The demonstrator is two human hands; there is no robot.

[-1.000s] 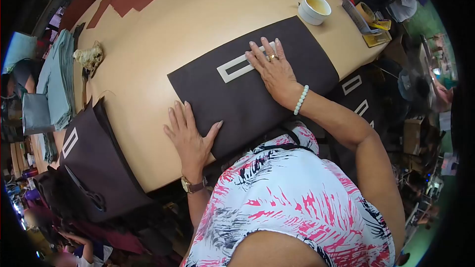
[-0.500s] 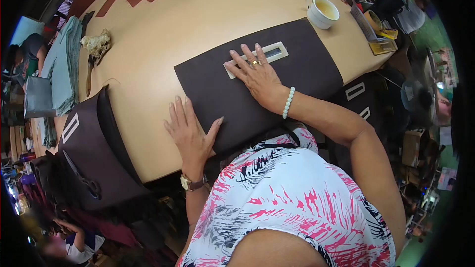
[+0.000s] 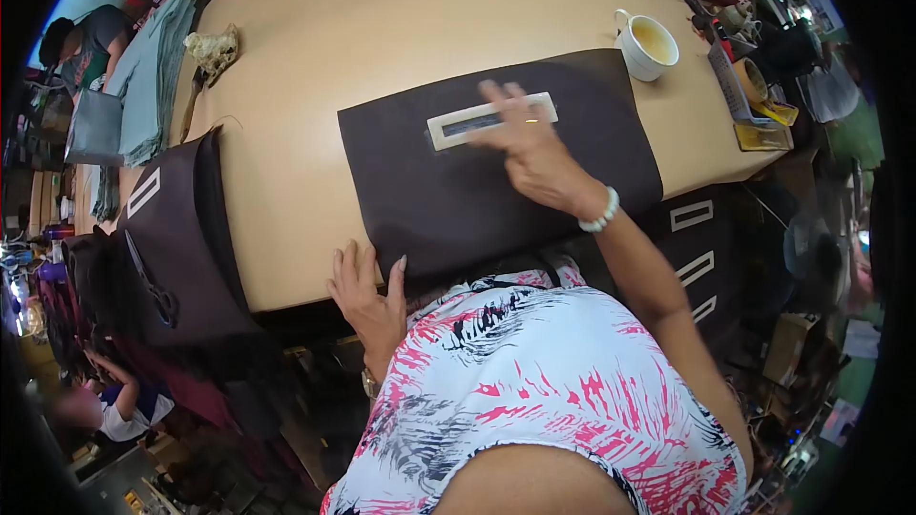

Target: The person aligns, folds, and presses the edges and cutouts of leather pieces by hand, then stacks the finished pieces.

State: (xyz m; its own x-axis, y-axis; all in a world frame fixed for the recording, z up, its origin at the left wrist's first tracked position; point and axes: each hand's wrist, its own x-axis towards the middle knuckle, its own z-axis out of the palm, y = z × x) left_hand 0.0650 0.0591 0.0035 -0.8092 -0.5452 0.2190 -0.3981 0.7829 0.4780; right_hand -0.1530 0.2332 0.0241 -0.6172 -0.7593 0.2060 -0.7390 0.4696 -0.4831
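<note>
A dark brown sheet of leather-like material (image 3: 477, 205) lies flat along the front edge of the table. On its upper part sits a cream rectangular frame (image 3: 437, 136) with a dark slot in the middle. My right hand (image 3: 536, 151), slightly blurred, is over the frame's right half with fingers apart, holding nothing; whether it touches is unclear. At the sheet's lower left corner, my left hand (image 3: 370, 298) rests with fingers spread, its thumb on the sheet and the other fingers over the table edge area.
A white cup (image 3: 639, 59) of yellowish drink stands beyond the sheet's right corner. Left, another dark panel (image 3: 186, 229) hangs over the edge with scissors (image 3: 153, 281) on it. Grey-green material (image 3: 157, 76) is stacked behind. A grey basket (image 3: 727, 79) stands right. People work at left.
My right hand has lifted and slid right along the frame, uncovering its left end. My left hand has drawn back toward me to the sheet's near corner. The camera view has shifted slightly.
</note>
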